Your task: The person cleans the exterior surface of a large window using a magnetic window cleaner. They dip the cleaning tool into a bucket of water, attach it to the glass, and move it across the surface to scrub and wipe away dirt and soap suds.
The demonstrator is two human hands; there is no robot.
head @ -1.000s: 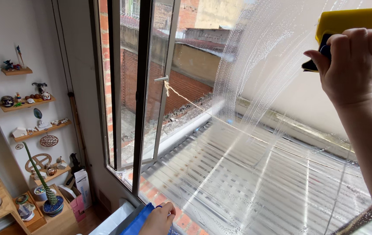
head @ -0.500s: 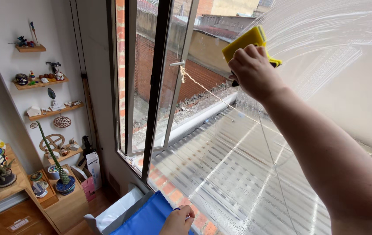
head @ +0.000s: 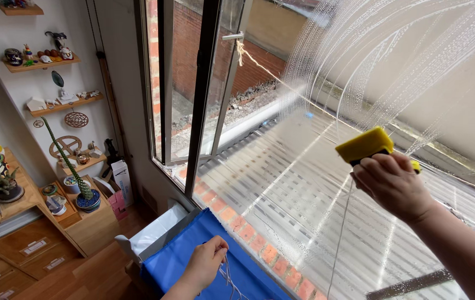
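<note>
Window pane (head: 315,183) fills the right of the view, soapy streaks arcing from 12 toward 3 o'clock; the swing sash (head: 215,83) at 11 o'clock stands open. Blue cloth (head: 193,261) lies along the sill at 6 o'clock, over a white box. Shelves (head: 54,61) and a cactus (head: 73,172) sit at 9 o'clock, well apart from the work. Right hand (head: 395,186) at 3 o'clock is clamped on the yellow pad (head: 366,144), which is pressed flat on the glass; the pad sits just above the fingers, toward 12, long axis running roughly 8-to-2 o'clock, slightly tilted. A thin cord (head: 342,233) hangs down from under that hand toward 6 o'clock. Left hand (head: 207,262) at 6 o'clock rests on the cloth, fingers curled shut around the lower strands of cord. Right hand is the one on the pad; left is well apart from it, down and toward 8 o'clock. Streaked glass lies mostly up and right of the pad.
</note>
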